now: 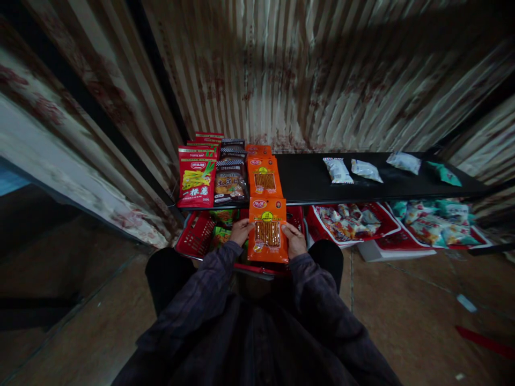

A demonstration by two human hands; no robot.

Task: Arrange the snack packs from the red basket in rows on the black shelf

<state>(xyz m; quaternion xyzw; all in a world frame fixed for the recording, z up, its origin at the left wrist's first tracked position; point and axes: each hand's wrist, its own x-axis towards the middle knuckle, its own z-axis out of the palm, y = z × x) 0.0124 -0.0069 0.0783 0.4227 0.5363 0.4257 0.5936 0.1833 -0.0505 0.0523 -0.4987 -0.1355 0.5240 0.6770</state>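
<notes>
Between my two hands is an orange snack packet point(267, 233) with a clear window showing brown sticks. My left hand point(241, 232) grips its left edge, and my right hand point(295, 239) grips the right edge. The packet is above a red basket point(197, 233) that holds green snack packets point(221, 235). Just behind it, on the black shelf point(306, 187), more orange packets point(263, 179) stand in a row. To their left are dark potato-chip packets point(230, 182), then red packets point(197, 182) with yellow sticks pictured on them.
Farther right on the shelf lie several small white packets point(337, 170) and a green one point(443, 173). Below are more red baskets, one with mixed small packets point(352, 221), another with teal and white packets point(442, 225). A pleated curtain point(281, 80) hangs behind; dark posts point(156, 69) flank the shelf.
</notes>
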